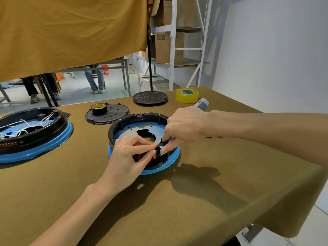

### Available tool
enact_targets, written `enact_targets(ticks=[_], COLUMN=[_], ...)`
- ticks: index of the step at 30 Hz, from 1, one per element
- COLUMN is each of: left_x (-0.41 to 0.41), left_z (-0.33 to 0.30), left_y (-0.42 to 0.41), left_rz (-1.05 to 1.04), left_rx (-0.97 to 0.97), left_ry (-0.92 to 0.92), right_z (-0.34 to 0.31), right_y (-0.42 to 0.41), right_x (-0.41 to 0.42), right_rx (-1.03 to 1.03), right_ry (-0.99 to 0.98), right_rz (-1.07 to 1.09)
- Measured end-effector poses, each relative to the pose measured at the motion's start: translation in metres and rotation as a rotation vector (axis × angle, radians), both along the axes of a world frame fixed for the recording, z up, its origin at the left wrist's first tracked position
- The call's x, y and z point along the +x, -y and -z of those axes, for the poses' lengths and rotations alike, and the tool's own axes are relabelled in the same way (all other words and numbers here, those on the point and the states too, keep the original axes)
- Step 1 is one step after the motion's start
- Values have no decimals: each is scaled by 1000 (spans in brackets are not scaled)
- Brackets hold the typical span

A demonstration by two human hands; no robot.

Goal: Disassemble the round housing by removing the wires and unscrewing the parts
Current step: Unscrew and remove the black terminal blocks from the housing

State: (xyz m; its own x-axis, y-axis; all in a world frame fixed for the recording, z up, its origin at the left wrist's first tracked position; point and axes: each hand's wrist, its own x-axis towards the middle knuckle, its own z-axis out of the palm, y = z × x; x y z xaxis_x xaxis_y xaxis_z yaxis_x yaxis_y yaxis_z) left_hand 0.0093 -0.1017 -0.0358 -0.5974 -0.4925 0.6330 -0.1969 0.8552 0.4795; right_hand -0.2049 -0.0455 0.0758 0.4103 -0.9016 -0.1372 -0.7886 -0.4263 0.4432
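The round housing (140, 126), black inside with a blue outer rim and a blue-grey inner plate, lies in the middle of the table. My left hand (132, 153) rests on its near edge and pinches a small black part with red-orange bits at the rim. My right hand (184, 129) grips a grey electric screwdriver (201, 104), its thin bit angled down to that same part beside my left fingertips. The screw itself is hidden by my fingers.
A second blue-rimmed housing (32, 134) with white wires stands at the left. A black perforated lid (113, 115) carries a black tape roll (99, 108). Behind are a black round disc (150, 98) and a yellow tape roll (187, 95). The table edge falls away at the right.
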Motion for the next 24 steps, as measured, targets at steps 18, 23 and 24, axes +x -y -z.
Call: enact_targets(ticks=[18, 23, 24], left_x=[0, 0, 0], left_z=[0, 0, 0], left_y=[0, -1, 0], left_rz=[-15, -19, -17], left_rx=[-7, 6, 8], left_ry=[10, 1, 2], right_z=[-1, 0, 0], right_y=[3, 5, 5], right_x=[-4, -6, -6], right_rx=[26, 19, 21], right_ry=[5, 34, 38], right_rz=[-37, -77, -78])
